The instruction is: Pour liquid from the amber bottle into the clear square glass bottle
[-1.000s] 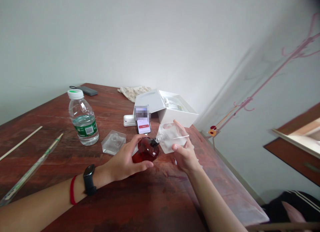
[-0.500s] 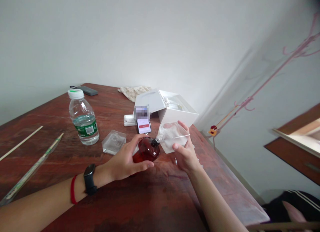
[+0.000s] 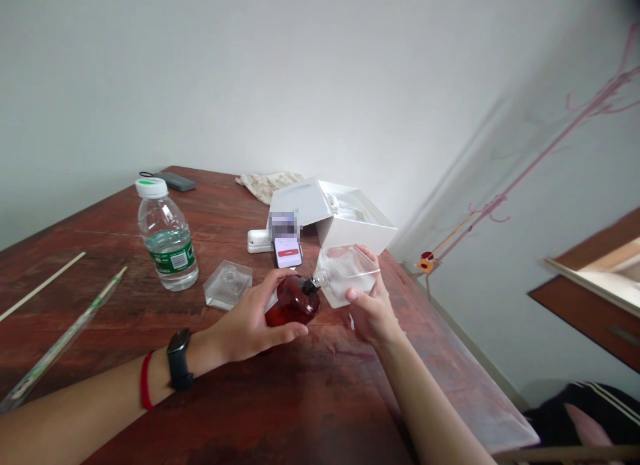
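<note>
While the left hand [image 3: 246, 323] holds the amber bottle [image 3: 300, 303] between half-spread fingers, the right hand [image 3: 373, 313] grips the clear bottle [image 3: 346, 276] in curled fingers, both meeting neck to neck between them; a phone [image 3: 289, 254] lies just beyond the left fingers.

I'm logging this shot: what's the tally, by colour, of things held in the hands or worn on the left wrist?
Red-brown: 1, bottle in left hand
Clear: 1, container in right hand
Dark: 1, watch
Red: 1, wristband
Total: 4
</note>
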The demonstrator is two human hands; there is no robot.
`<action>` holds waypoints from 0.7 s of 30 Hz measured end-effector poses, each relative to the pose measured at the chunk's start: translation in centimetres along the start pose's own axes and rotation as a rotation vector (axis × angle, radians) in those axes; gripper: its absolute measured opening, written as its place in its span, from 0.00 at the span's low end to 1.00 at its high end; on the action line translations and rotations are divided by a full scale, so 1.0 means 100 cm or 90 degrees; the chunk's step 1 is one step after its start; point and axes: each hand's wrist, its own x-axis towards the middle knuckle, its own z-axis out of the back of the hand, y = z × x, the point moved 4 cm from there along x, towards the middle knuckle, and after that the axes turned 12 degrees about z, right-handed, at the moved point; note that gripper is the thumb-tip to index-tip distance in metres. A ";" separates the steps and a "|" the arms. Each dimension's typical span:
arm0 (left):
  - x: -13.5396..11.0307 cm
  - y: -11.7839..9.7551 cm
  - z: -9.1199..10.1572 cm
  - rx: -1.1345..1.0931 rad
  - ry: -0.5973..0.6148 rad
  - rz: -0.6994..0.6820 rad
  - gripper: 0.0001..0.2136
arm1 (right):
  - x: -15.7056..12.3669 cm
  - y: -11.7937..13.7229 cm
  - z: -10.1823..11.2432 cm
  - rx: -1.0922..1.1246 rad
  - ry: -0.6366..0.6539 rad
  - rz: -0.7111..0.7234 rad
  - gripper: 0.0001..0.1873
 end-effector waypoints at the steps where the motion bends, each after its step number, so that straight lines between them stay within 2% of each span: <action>1: 0.000 0.000 0.000 -0.002 0.000 -0.001 0.35 | 0.000 0.000 0.000 -0.004 0.000 -0.001 0.43; 21: 0.000 -0.001 0.000 0.007 0.002 -0.001 0.35 | 0.000 0.002 -0.002 0.010 0.003 0.009 0.42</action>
